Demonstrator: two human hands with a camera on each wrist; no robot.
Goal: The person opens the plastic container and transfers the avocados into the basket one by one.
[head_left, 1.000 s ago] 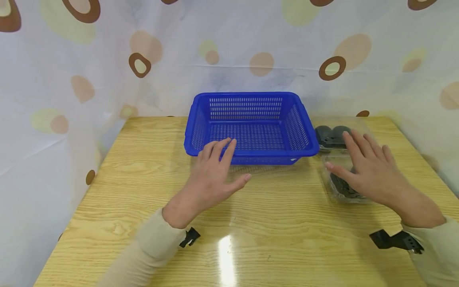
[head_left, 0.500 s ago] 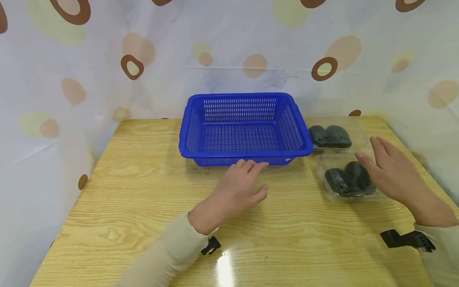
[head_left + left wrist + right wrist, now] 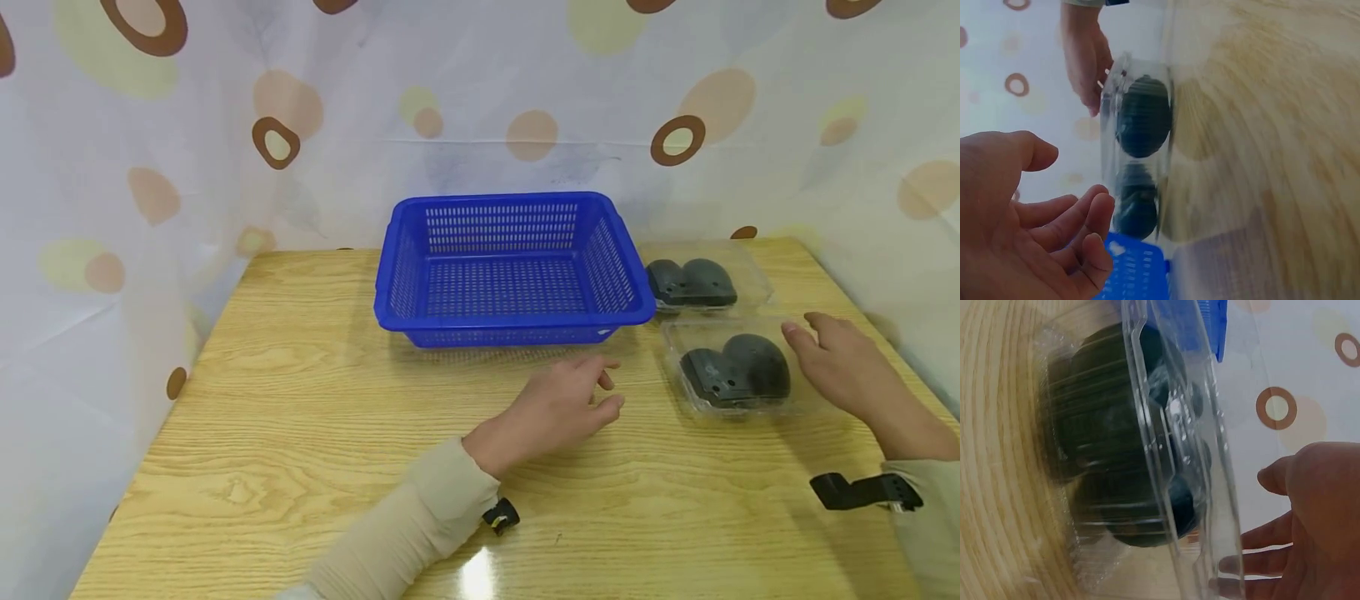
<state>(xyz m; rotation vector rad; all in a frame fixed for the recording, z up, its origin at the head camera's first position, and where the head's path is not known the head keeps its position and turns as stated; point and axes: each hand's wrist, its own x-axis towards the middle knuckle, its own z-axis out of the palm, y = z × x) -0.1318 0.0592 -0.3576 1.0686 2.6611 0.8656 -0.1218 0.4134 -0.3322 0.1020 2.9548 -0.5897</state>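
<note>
A clear plastic clamshell box (image 3: 697,335) lies on the right of the table, with dark green rounded items (image 3: 753,367) inside. My right hand (image 3: 847,367) is at its right side, thumb and fingers apart. In the right wrist view, its fingertips (image 3: 1229,564) show through the clear rim (image 3: 1147,419), the thumb standing away from the box. My left hand (image 3: 555,408) hovers left of the box with fingers loosely bent and nothing in them. Behind lies a second clear box (image 3: 750,271) with similar dark items (image 3: 693,283).
A blue slotted plastic basket (image 3: 513,321) stands at the back middle of the wooden table (image 3: 300,433), beside the rear box. A patterned white curtain (image 3: 450,100) hangs behind and around the table.
My left hand has moved right and nearer, from the basket's front rim towards the front box. The right hand has drawn right from over the boxes to the front box's right side.
</note>
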